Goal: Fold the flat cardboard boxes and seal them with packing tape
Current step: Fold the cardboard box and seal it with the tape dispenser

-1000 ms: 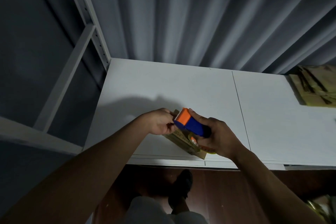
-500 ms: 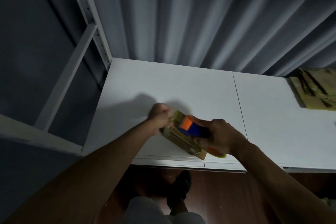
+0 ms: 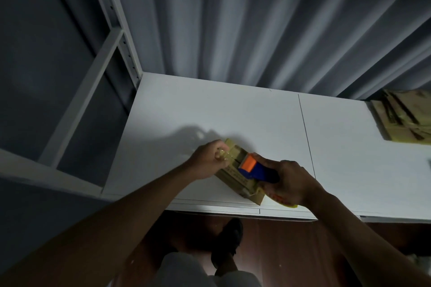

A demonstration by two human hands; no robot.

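A small cardboard box [image 3: 235, 176] lies low in the frame's centre, near the front edge of the white table [image 3: 210, 109]. The left hand [image 3: 210, 158] curls its fingers around the box's far end. The right hand [image 3: 291, 184] grips a blue-and-orange tape dispenser [image 3: 253, 168] resting on the box top. Flat cardboard [image 3: 405, 116] lies stacked at far right.

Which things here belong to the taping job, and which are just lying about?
In the job:
- small cardboard box, held by the left hand
- blue and orange tape dispenser, gripped by the right hand
- stack of flat cardboard, far right

Just there:
- white table
- grey curtain
- metal shelf frame
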